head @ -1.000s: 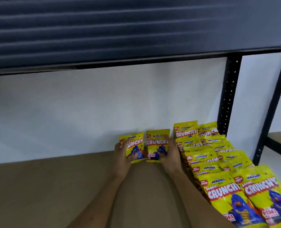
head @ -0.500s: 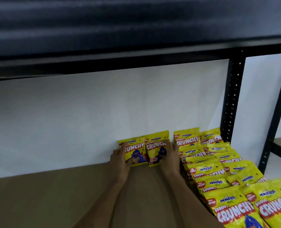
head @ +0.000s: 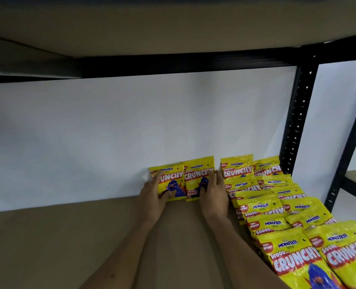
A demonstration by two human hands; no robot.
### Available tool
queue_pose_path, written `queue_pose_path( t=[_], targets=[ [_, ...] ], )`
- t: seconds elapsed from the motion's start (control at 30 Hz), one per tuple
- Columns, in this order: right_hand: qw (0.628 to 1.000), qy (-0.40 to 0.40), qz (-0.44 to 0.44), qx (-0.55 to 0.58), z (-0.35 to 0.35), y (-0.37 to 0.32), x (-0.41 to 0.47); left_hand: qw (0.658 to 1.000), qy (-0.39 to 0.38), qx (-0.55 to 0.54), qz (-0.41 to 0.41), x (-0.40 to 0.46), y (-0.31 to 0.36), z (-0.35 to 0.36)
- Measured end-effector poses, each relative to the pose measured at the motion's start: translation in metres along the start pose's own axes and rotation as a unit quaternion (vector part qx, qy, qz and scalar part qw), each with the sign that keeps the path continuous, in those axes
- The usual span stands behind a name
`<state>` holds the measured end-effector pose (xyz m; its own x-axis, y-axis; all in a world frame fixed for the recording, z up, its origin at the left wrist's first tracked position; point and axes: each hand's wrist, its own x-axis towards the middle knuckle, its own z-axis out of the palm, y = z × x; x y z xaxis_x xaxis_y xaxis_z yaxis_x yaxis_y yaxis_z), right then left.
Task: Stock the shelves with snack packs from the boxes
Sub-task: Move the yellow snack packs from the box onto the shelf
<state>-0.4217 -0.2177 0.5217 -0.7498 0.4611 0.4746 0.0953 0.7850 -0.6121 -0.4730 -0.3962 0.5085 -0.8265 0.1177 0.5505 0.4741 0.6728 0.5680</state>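
Step in hand: seating two glossy yellow foil snack packs upright against the white back wall (head: 89,132), on the brown shelf board (head: 58,236). Left hand (head: 152,195) grips the left pack (head: 169,183); right hand (head: 213,191) grips the right pack (head: 195,178); the hands are apart. Stocked rows of identical packs (head: 277,207) lie just right. Next, likely: release, check they stand.

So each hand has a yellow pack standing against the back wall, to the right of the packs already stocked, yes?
Nearly. The head view shows the left hand and the right hand each holding a yellow pack, one beside the other, upright against the wall. But they stand to the left of the stocked packs, not the right.
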Motion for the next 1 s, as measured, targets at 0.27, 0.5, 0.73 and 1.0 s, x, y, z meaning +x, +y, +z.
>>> queue_pose_path(
  t=[0.27, 0.5, 0.73, 1.0],
  targets=[
    [0.985, 0.134, -0.104, 0.040, 0.002, -0.010, 0.008, 1.000, 0.024, -0.004, -0.006, 0.008, -0.005, -0.012],
    [0.988, 0.083, -0.131, 0.019, 0.014, -0.006, -0.015, 0.997, 0.013, 0.071, -0.026, -0.027, -0.007, -0.021],
    [0.991, -0.088, -0.096, -0.034, -0.016, -0.002, -0.063, 0.979, -0.100, 0.173, -0.031, -0.067, 0.012, -0.044],
    [0.975, -0.168, -0.117, -0.090, -0.070, -0.040, -0.132, 0.977, -0.129, 0.164, 0.052, -0.139, 0.048, -0.117]
  ],
)
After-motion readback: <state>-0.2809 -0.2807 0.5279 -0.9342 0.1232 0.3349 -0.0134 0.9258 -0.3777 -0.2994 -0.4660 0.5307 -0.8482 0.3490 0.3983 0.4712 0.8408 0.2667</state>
